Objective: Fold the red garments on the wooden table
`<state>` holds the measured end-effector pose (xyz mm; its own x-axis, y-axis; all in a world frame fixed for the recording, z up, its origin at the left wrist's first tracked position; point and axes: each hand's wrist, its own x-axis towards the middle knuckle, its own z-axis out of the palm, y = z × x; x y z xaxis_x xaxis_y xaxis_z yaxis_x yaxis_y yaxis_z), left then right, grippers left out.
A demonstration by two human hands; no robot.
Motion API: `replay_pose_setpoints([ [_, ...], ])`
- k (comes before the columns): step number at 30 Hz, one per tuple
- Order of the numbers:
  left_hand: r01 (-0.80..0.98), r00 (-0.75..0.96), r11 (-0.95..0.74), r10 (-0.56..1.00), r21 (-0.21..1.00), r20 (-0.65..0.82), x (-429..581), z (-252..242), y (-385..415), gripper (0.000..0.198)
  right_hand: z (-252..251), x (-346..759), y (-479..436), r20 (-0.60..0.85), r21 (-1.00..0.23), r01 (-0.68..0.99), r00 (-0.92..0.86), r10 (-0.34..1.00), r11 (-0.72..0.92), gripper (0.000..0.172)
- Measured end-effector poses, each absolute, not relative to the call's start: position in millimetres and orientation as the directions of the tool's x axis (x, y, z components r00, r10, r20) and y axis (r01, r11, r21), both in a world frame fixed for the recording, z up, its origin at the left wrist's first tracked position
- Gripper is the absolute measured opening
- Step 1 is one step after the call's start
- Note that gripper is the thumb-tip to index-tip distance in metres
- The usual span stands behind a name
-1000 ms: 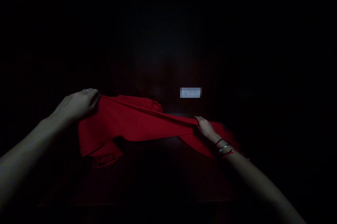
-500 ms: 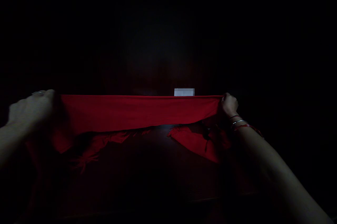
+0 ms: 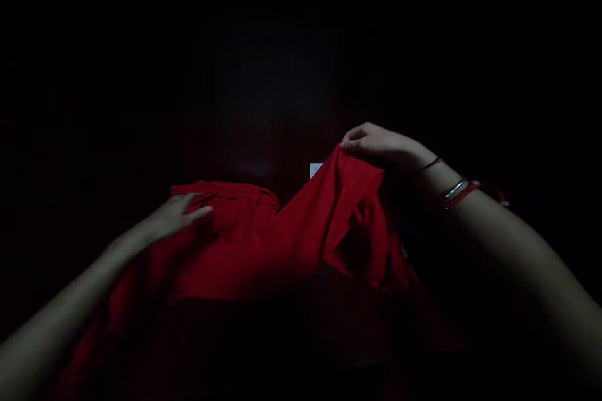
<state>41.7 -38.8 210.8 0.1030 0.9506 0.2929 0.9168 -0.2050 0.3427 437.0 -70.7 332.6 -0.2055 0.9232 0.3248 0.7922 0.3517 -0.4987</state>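
A red cloth (image 3: 263, 244) lies bunched across a very dark surface. My left hand (image 3: 174, 216) rests on its left part with the fingers stretched out flat; the hand is somewhat blurred. My right hand (image 3: 383, 145), with bangles and a red thread at the wrist, pinches the cloth's right end and holds it raised, so the fabric hangs down from the fingers in folds. The cloth's lower left edge fades into the dark.
A small white rectangle (image 3: 315, 170) shows just behind the raised cloth, partly hidden by it. Everything else around is too dark to make out.
The cloth was stretched taut between both hands. My left hand has let go, moved right and now lies flat on it. My right hand has lifted its end up and inward.
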Motion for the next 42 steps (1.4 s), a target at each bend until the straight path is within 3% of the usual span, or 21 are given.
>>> replay_pose_setpoints([
  [2, 0.708, 0.379, -0.47, 0.882, 0.527, 0.279, 110, 196, -49, 0.067, 308, 419, -63, 0.217, -0.656, 0.667, -0.281, 0.935, 0.353, 0.012],
  [3, 0.6, 0.465, -0.519, 0.845, 0.608, 0.263, 142, 187, -52, 0.074, 298, 413, -59, 0.184, -0.715, 0.61, -0.305, 0.934, 0.341, 0.012],
  [6, 0.275, 0.62, -0.42, 0.765, 0.865, 0.174, 205, 161, -50, 0.074, 281, 406, -54, 0.133, -0.839, 0.466, -0.327, 0.936, 0.282, 0.01],
  [11, -0.083, 0.566, -0.262, 0.782, 0.962, 0.262, 216, 147, -24, 0.062, 283, 413, -62, 0.1, -0.953, 0.245, -0.304, 0.947, 0.179, 0.006],
  [14, -0.181, 0.558, -0.192, 0.787, 0.965, 0.262, 218, 153, -19, 0.052, 281, 412, -64, 0.076, -0.982, 0.144, -0.3, 0.951, 0.124, 0.008],
  [17, -0.132, 0.564, -0.194, 0.792, 0.972, 0.235, 215, 166, -18, 0.038, 273, 413, -63, 0.106, -0.985, 0.105, -0.244, 0.964, 0.135, 0.011],
  [19, -0.079, 0.452, -0.266, 0.849, 0.961, 0.273, 197, 184, -14, 0.034, 267, 418, -64, 0.134, -0.974, 0.144, -0.253, 0.958, 0.175, 0.012],
  [23, 0.219, 0.295, -0.438, 0.882, 0.872, 0.368, 144, 246, -15, 0.031, 257, 429, -68, 0.013, -0.919, 0.332, -0.516, 0.857, 0.213, 0.022],
  [26, 0.403, 0.262, -0.509, 0.86, 0.761, 0.437, 120, 292, -37, 0.032, 250, 423, -65, -0.045, -0.783, 0.508, -0.623, 0.781, 0.359, 0.025],
  [29, 0.513, 0.248, -0.556, 0.825, 0.654, 0.507, 113, 319, -68, 0.034, 237, 410, -56, 0.118, -0.523, 0.657, -0.575, 0.809, 0.543, 0.016],
  [31, 0.574, 0.243, -0.573, 0.801, 0.584, 0.547, 109, 324, -82, 0.033, 222, 404, -49, 0.273, -0.428, 0.708, -0.492, 0.827, 0.562, 0.016],
  [33, 0.639, 0.209, -0.547, 0.8, 0.541, 0.563, 102, 324, -88, 0.032, 204, 404, -42, 0.356, -0.424, 0.727, -0.414, 0.838, 0.54, 0.021],
  [39, 0.705, 0.09, -0.408, 0.862, 0.58, 0.498, 74, 310, -71, 0.041, 163, 418, -30, 0.322, -0.36, 0.873, -0.215, 0.922, 0.329, 0.017],
  [42, 0.698, 0.056, -0.389, 0.867, 0.601, 0.496, 68, 307, -68, 0.045, 157, 424, -28, 0.309, -0.406, 0.831, -0.266, 0.913, 0.38, 0.013],
])
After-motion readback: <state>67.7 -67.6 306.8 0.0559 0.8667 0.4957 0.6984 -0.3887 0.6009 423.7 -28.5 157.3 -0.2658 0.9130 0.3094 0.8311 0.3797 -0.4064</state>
